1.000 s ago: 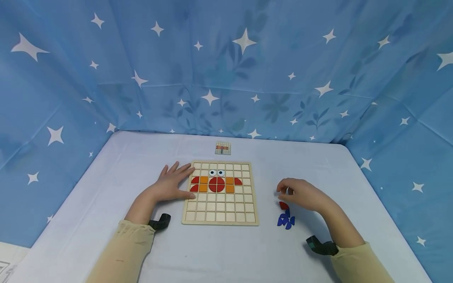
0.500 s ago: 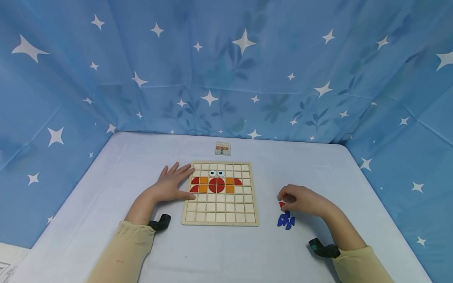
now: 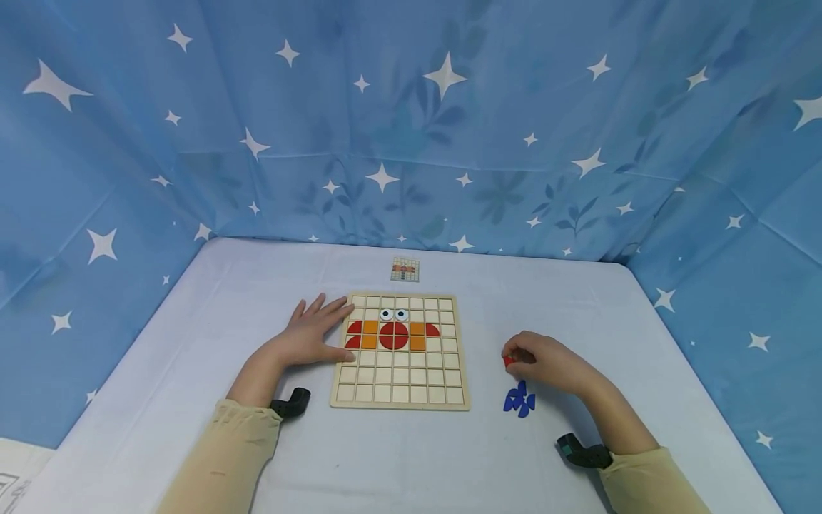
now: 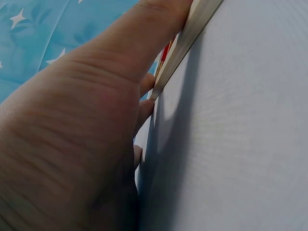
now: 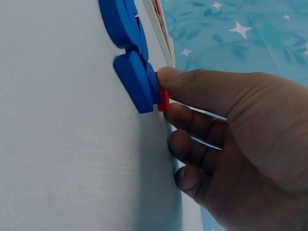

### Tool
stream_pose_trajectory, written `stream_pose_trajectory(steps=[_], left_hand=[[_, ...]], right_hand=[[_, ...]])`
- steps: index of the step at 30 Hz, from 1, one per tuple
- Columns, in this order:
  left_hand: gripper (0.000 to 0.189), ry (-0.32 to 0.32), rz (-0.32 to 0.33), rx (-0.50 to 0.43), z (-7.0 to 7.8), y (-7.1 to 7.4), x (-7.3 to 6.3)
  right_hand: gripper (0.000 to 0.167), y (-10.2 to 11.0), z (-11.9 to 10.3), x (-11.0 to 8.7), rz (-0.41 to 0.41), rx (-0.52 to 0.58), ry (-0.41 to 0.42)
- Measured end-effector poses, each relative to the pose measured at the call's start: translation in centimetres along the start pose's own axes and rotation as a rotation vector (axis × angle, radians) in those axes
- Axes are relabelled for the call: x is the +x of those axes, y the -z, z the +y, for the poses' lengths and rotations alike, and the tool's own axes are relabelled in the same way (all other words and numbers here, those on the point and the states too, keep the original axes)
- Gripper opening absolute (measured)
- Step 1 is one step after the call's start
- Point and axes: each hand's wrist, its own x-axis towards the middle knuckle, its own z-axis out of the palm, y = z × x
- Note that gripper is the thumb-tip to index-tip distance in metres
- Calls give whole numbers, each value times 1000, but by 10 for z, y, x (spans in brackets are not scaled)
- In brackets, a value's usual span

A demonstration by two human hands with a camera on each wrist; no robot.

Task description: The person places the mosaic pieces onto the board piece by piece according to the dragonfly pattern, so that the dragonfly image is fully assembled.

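My right hand (image 3: 544,363) pinches a red quarter-circle tile (image 5: 164,97) between thumb and fingers, just beyond a small pile of blue tiles (image 3: 519,401). In the right wrist view the thumb lies on one side of the red tile, and blue tiles (image 5: 133,79) appear beside it. With fingers spread, my left hand (image 3: 305,338) rests on the left edge of the wooden grid board (image 3: 399,407). On that board lie red quarter-circle tiles (image 3: 393,335), orange square tiles (image 3: 417,336) and two eye tiles (image 3: 394,314).
A small picture card (image 3: 404,270) lies behind the board on the white tablecloth (image 3: 276,278). A blue curtain with stars (image 3: 411,143) stands along the back and sides. Each wrist wears a black camera (image 3: 583,452).
My right hand has come down to the pile, taken the red tile in a pinch and drawn it slightly away from the blue ones. The left hand has stayed put.
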Motion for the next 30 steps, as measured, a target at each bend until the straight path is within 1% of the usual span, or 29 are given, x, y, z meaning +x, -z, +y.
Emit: stream_pose_trajectory(steps=[6,17,24,30], left_hand=[[104,6,-3,12,-1,-1,1],[104,15,-6,8,0,-1,1],[103,12,-6,-2,1,1,0],[104,11,-10,3,0,-1,1]], right_hand=[[24,-1,4,0,6,-20,2],[22,-3,3,2,18,-49,31],[20,-1,-6,5,23,-32,27],[21,6,-21,12,36,-39,55]])
